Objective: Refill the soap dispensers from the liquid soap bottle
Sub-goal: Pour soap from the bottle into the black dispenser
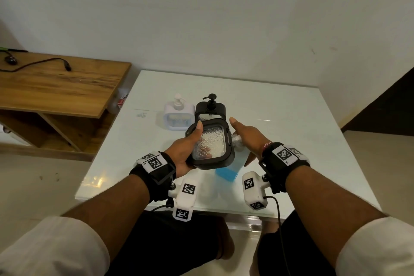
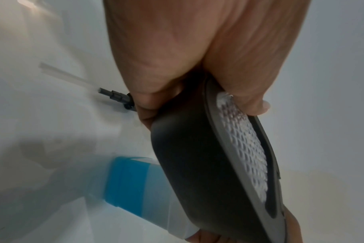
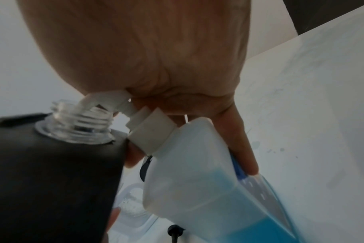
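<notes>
There, dispenser between both hands.

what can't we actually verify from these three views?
- Soap flow: in the right wrist view the soap bottle nozzle sits at the black dispenser neck; blur hides any stream.
- Fill level: the black dispenser's casing hides it in every view.
- Right hand fingers: in the head view the bottle hides them.
- Removed pump: the left hand hides its head in the left wrist view.
</notes>
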### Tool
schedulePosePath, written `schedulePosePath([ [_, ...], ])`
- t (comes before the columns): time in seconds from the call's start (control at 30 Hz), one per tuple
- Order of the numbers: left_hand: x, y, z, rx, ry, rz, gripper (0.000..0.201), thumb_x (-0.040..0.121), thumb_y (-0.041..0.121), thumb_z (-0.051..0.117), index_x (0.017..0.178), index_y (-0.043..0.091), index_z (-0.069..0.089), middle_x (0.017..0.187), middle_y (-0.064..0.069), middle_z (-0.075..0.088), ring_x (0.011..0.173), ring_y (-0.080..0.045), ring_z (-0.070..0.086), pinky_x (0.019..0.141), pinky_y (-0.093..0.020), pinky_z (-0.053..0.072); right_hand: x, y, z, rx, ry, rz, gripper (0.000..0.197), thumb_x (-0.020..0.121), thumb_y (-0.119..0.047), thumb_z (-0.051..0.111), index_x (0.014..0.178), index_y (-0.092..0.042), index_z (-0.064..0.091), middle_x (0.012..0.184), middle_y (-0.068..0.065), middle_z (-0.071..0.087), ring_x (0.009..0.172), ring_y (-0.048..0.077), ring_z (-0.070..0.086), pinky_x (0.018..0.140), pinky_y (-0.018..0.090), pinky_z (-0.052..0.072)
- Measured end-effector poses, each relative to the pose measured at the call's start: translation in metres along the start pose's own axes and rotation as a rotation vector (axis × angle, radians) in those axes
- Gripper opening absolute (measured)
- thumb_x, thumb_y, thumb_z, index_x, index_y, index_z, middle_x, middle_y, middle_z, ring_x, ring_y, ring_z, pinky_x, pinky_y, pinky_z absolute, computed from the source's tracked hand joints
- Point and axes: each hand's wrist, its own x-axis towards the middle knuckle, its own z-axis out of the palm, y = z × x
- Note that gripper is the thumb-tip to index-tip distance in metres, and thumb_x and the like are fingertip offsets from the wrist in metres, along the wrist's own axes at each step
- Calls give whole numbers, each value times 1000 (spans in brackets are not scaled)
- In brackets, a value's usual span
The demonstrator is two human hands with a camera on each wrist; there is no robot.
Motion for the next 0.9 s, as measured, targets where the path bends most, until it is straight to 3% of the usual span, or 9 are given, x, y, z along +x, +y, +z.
schedulePosePath([
  [0.17, -1, 1, 1, -13, -18, 2, 46, 98, 58, 49, 120, 22, 67, 107, -2, 79, 92, -18, 76, 76, -34, 60, 2, 2, 2, -55, 39, -59, 52, 103, -43, 33, 98, -1, 64, 108, 25, 65, 100, 38, 61, 82, 34, 42],
  [0.27, -3, 2, 3, -4, -15, -2, 49, 97, 59, 50, 124, 22, 66, 113, -3, 78, 97, -19, 75, 77, -34, 60, 7, 4, 1, -52, 58, -33, 64, 101, -48, 36, 94, 8, 66, 103, 24, 68, 99, 36, 62, 84, 37, 43],
  [0.37, -4, 2, 2, -7, -27, 0, 54, 97, 58, 50, 132, 21, 64, 122, -4, 75, 108, -22, 72, 81, -36, 59, 5, 2, -1, -54, 32, -28, 65, 98, -58, 33, 89, -4, 67, 101, 19, 68, 94, 35, 65, 77, 36, 49],
  [0.43, -4, 2, 2, -12, -33, 2, 54, 97, 58, 50, 134, 20, 63, 125, -5, 74, 111, -23, 71, 83, -37, 58, -3, -1, -4, -4, -17, -17, 54, 97, -59, 36, 86, -15, 64, 100, 19, 66, 93, 38, 66, 78, 47, 57],
  [0.5, -2, 2, 2, -13, -30, 1, 54, 97, 58, 50, 133, 21, 64, 123, -5, 75, 110, -22, 72, 83, -37, 59, -6, -3, -4, -7, -36, -40, 40, 99, -48, 41, 95, -14, 62, 103, 22, 64, 96, 41, 64, 84, 52, 55],
  [0.57, 0, 2, 1, -10, -33, 0, 48, 99, 57, 48, 125, 21, 66, 115, -4, 77, 99, -20, 75, 78, -35, 60, -3, -3, -2, 3, -2, -38, 29, 103, -31, 41, 112, -10, 60, 110, 27, 63, 103, 41, 60, 92, 41, 49],
  [0.63, 1, 2, 1, -16, -37, -2, 44, 100, 56, 47, 117, 22, 68, 106, -2, 79, 90, -17, 77, 72, -33, 61, 0, 0, -1, 16, 34, -32, 34, 104, -27, 38, 117, -5, 60, 112, 30, 61, 106, 40, 58, 87, 35, 40],
  [0.77, 2, 1, 0, -11, -28, 1, 48, 98, 57, 49, 125, 21, 66, 114, -3, 78, 98, -19, 75, 78, -36, 60, 3, 1, -1, -59, 32, -38, 61, 100, -53, 34, 97, -1, 67, 104, 24, 67, 90, 33, 63, 80, 34, 47],
  [0.9, 4, 0, -1, -10, -16, 4, 48, 98, 57, 50, 124, 20, 67, 108, -2, 79, 91, -18, 76, 73, -34, 62, -5, 1, -3, 96, -41, 50, 66, 91, -73, 27, 86, -17, 61, 102, 16, 67, 97, 34, 65, 85, 48, 54],
])
